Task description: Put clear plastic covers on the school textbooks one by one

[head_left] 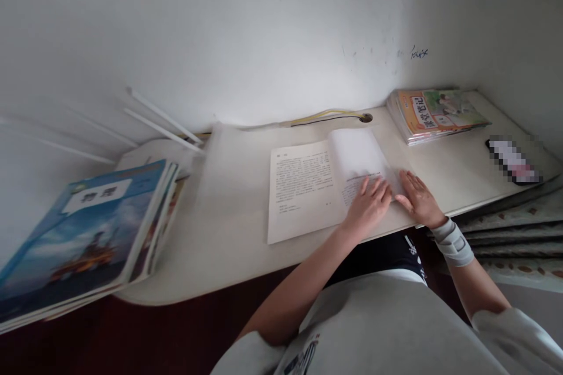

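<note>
A book (303, 187) lies open on the white desk, its left page covered in print and its right page mostly blank at the top. My left hand (370, 200) rests on the lower part of the right page, fingers stretched out and covering some of the print. Just right of the book, my right hand (417, 196) lies flat with its fingers extended, close to the left fingertips. A grey wrist wrap (455, 243) circles my right wrist. A clear film sheet (233, 158) spreads over the desk left of the book.
A blue-covered stack of books (105, 228) stands at the left. An orange-covered stack (444, 111) lies at the back right, and a phone (512, 161) near the right edge. Cables (325, 116) run along the wall to a desk hole. White rods (162, 120) lean at the back left.
</note>
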Demonstrator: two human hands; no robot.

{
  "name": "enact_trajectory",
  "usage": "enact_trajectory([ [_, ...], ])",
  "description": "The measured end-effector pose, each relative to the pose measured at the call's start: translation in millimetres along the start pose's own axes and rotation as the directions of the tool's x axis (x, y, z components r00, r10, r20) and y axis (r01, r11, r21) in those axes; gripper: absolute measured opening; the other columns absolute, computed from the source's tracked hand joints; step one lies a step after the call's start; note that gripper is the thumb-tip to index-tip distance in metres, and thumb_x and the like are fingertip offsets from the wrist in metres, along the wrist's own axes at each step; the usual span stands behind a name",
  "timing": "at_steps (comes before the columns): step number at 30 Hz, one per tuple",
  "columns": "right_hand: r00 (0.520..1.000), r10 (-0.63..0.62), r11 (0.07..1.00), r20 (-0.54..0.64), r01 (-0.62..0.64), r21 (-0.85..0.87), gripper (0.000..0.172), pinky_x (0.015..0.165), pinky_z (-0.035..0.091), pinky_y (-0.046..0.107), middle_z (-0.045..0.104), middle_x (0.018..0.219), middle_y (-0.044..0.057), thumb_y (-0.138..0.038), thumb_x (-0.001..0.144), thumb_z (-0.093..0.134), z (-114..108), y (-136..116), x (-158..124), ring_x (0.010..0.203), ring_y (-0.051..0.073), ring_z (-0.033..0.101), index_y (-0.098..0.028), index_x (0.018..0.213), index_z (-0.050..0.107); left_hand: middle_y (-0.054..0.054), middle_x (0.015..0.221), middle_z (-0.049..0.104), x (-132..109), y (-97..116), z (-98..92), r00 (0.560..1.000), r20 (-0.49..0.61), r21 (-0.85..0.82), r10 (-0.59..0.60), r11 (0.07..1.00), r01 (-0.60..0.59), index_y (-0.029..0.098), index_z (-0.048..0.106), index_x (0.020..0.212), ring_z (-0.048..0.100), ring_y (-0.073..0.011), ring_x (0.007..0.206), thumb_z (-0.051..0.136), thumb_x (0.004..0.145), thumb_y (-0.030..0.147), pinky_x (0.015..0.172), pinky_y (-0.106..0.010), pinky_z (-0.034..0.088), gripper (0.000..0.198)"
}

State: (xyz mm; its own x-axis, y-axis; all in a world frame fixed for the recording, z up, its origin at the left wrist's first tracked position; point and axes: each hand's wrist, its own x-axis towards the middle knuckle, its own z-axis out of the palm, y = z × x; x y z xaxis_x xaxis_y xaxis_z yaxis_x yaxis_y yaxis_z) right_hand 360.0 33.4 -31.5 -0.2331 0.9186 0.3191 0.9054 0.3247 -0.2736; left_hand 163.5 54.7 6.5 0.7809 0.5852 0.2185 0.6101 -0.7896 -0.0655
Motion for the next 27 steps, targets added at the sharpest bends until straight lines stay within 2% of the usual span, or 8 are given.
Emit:
enact_trajectory([
  [3, 1.0, -0.006, 1.0, 0.016, 0.006, -0.017, 0.072, 0.105, 0.033, 0.047, 0.045, 0.135, 0.023, -0.057, 0.09, 0.023, -2.2, -2.6, 0.7, 0.131, 0.03, 0.035, -0.002, 0.134, 0.04, -0.017, 0.138, 0.044, -11.3, -1.7, -5.3, 0.976, 0.041, 0.029, -0.216, 0.976, 0.215, 0.008, 0.047, 0.127, 0.031, -0.0341, 0.132, 0.033, 0.09, 0.011, 0.103, -0.058, 0.029, 0.04],
  [5, 1.0, -0.008, 1.0, 0.023, 0.009, -0.025, 0.071, 0.105, 0.033, 0.048, 0.045, 0.135, 0.023, -0.056, 0.09, 0.024, -3.2, -3.6, 1.1, 0.132, 0.029, 0.035, -0.003, 0.134, 0.04, -0.017, 0.141, 0.039, -15.0, -1.5, -5.7, 0.956, 0.08, 0.031, -0.284, 0.959, 0.282, 0.008, 0.045, 0.13, 0.026, -0.038, 0.133, 0.032, 0.089, 0.009, 0.101, -0.062, 0.03, 0.043],
  [8, 1.0, -0.009, 1.0, 0.022, 0.01, -0.029, 0.071, 0.105, 0.033, 0.047, 0.045, 0.135, 0.023, -0.056, 0.09, 0.026, -3.2, -3.7, 1.2, 0.132, 0.029, 0.034, -0.003, 0.135, 0.039, -0.015, 0.144, 0.037, -14.3, 0.1, -4.8, 0.956, 0.13, 0.008, -0.262, 0.965, 0.264, 0.013, 0.044, 0.132, 0.022, -0.0368, 0.135, 0.03, 0.089, 0.009, 0.1, -0.065, 0.029, 0.045],
  [11, 1.0, -0.011, 1.0, 0.014, 0.012, -0.021, 0.07, 0.104, 0.034, 0.048, 0.045, 0.135, 0.022, -0.056, 0.09, 0.027, -2.4, -3.2, 1.1, 0.132, 0.029, 0.035, -0.005, 0.137, 0.036, -0.014, 0.143, 0.038, -10.8, 0.2, -6.1, 0.965, 0.156, -0.004, -0.21, 0.977, 0.214, 0.017, 0.044, 0.132, 0.025, -0.0332, 0.136, 0.028, 0.09, 0.01, 0.099, -0.068, 0.028, 0.045],
  [17, 1.0, -0.012, 0.999, 0.025, 0.013, -0.051, 0.072, 0.105, 0.033, 0.047, 0.046, 0.135, 0.021, -0.058, 0.089, 0.025, -3.2, -3.8, 0.9, 0.13, 0.03, 0.037, -0.004, 0.134, 0.041, -0.014, 0.143, 0.039, -6.4, -1.4, -7.1, 0.965, 0.13, 0.001, -0.229, 0.973, 0.231, 0.015, 0.044, 0.131, 0.026, -0.0341, 0.135, 0.027, 0.09, 0.011, 0.098, -0.067, 0.03, 0.045],
  [20, 0.999, -0.02, 0.998, 0.029, 0.022, -0.061, 0.073, 0.105, 0.033, 0.047, 0.045, 0.135, 0.022, -0.058, 0.089, 0.023, -4.1, -4.4, 0.7, 0.131, 0.03, 0.035, -0.003, 0.132, 0.043, -0.013, 0.141, 0.04, -4.4, -0.1, -3.7, 0.972, 0.138, -0.025, -0.189, 0.981, 0.194, 0.019, 0.045, 0.13, 0.028, -0.0327, 0.134, 0.028, 0.092, 0.014, 0.097, -0.07, 0.027, 0.043],
  [27, 0.999, -0.037, 0.999, 0.028, 0.038, -0.037, 0.07, 0.104, 0.034, 0.048, 0.045, 0.136, 0.02, -0.058, 0.089, 0.027, -3.6, -2.0, 0.2, 0.131, 0.029, 0.036, -0.007, 0.135, 0.04, -0.013, 0.142, 0.04, 0.9, -0.6, -5.3, 0.98, 0.142, -0.061, -0.142, 0.986, 0.152, 0.02, 0.045, 0.131, 0.026, -0.0301, 0.136, 0.03, 0.092, 0.015, 0.098, -0.067, 0.028, 0.042],
])
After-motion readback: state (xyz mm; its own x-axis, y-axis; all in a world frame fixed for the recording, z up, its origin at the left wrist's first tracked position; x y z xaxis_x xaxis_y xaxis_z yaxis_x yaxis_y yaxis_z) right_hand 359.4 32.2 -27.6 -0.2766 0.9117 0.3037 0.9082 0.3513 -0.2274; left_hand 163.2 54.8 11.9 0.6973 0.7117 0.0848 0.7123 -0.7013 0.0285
